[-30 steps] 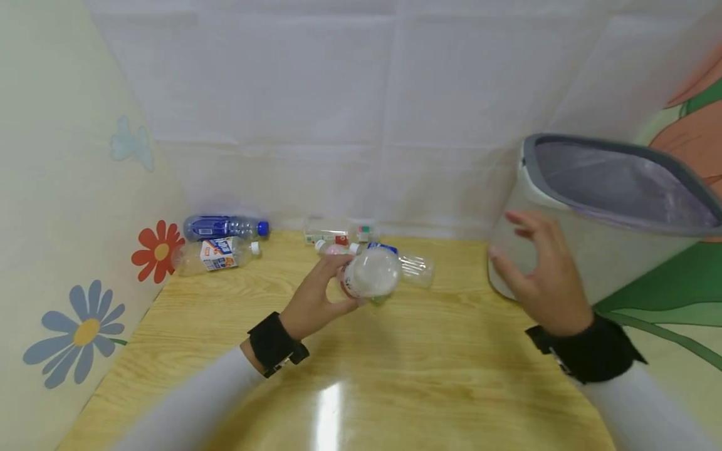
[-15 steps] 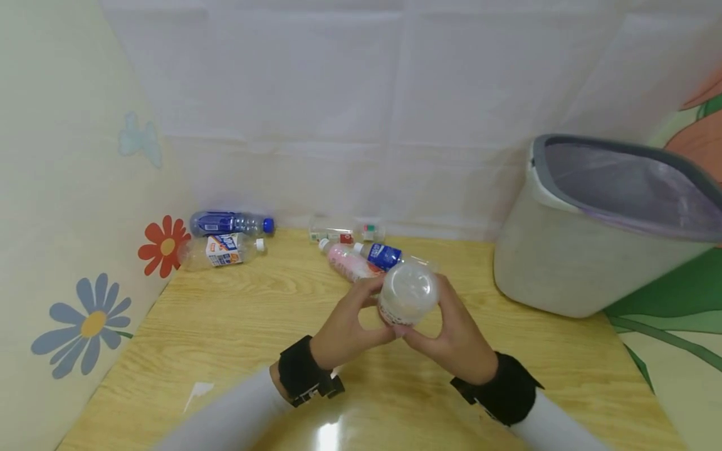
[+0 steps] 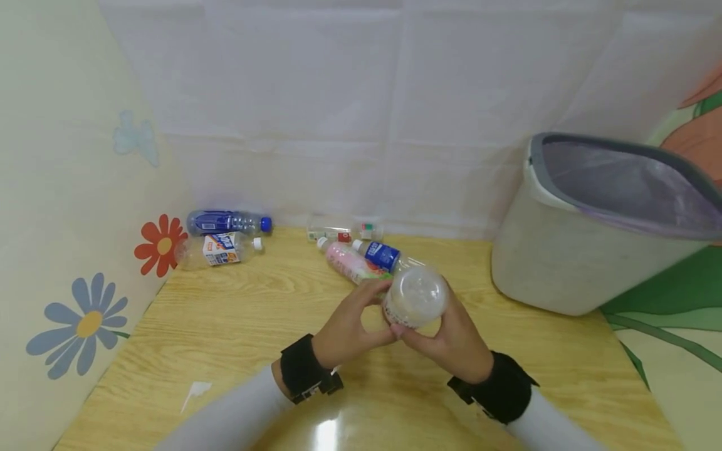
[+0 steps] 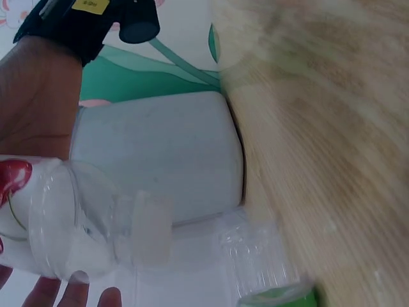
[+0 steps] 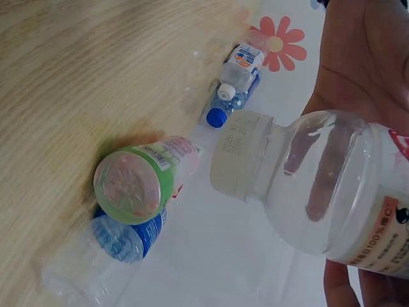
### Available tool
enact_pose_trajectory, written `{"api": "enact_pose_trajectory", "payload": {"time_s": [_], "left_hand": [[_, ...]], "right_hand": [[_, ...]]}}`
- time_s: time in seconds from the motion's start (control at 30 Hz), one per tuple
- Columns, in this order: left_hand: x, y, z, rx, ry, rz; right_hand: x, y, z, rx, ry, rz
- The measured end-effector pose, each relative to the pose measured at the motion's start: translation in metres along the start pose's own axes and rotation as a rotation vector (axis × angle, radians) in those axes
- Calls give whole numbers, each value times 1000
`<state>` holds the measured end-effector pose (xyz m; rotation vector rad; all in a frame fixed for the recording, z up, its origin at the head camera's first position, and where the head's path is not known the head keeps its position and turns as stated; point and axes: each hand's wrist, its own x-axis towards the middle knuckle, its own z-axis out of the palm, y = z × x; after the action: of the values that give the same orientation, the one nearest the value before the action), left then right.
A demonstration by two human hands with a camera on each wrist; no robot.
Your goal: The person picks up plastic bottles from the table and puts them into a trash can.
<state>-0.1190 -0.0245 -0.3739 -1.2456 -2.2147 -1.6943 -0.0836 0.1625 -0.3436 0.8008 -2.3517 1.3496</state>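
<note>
Left of a pale-grey plastic bin (image 3: 564,257), near a pink bottle (image 3: 348,260), left hand (image 3: 346,326) and right hand (image 3: 461,341) grip a clear bottle (image 3: 417,297).

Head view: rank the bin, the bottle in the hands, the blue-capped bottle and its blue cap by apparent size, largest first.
1. Bin
2. Held bottle and blue-capped bottle, unranked: the held one looks broader but shorter, and is nearer the camera
3. Blue cap
</note>
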Motion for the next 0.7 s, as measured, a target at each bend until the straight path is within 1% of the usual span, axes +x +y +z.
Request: {"api": "enact_pose_trajectory", "payload": {"time_s": [0.1,0.17,0.2,0.27,0.33,0.4,0.5,0.57,0.63,0.7], "left_hand": [[4,-8,-4,27,-1,8],[6,-22,-6,75,-6,20],[6,-31,-8,112,-11,24],[8,-50,-13,191,-18,28],[11,-71,-21,286,-20,36],[15,-88,-31,368,-19,35],[21,-112,-45,489,-20,62],[24,-126,-53,569,-29,71],[26,-138,-60,645,-53,72],[29,-147,-65,696,-82,62]], "right_hand": [[5,-3,-9,-24,3,2],[9,-5,-17,-37,12,13],[12,-7,-22,-44,18,19],[18,-10,-33,-51,40,4],[25,-12,-46,-55,85,-34],[33,-15,-61,-32,144,-78],[46,-19,-86,51,258,-144],[54,-20,-106,133,325,-181],[61,-21,-127,205,393,-218],[68,-21,-150,242,473,-253]]}}
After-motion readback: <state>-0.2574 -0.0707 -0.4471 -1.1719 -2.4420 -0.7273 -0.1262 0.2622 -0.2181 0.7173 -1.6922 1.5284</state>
